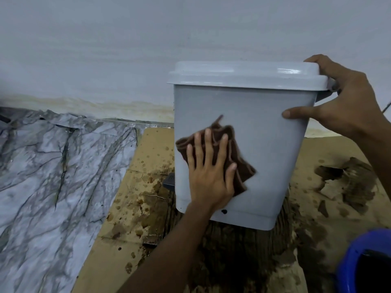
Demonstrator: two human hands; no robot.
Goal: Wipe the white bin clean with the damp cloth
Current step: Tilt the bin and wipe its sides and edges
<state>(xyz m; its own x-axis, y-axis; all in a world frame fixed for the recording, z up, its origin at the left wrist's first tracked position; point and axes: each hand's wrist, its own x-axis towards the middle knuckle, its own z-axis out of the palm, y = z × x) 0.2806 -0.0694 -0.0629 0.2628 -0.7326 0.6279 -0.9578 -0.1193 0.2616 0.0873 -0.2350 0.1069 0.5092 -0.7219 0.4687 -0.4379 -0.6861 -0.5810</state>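
Left fingers (208,144) flatten cloth (239,168) on bin (275,155), right fingers (323,64) grip it, on wet cardboard (135,208).

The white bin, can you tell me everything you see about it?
The white bin looks like smooth plastic, tapering narrower toward its base, with a closed glossy lid on top and a small dark spot near the bottom. It stands on wet, stained cardboard by the wall. The left hand presses a brown cloth flat on its front; the right hand grips its top corner.
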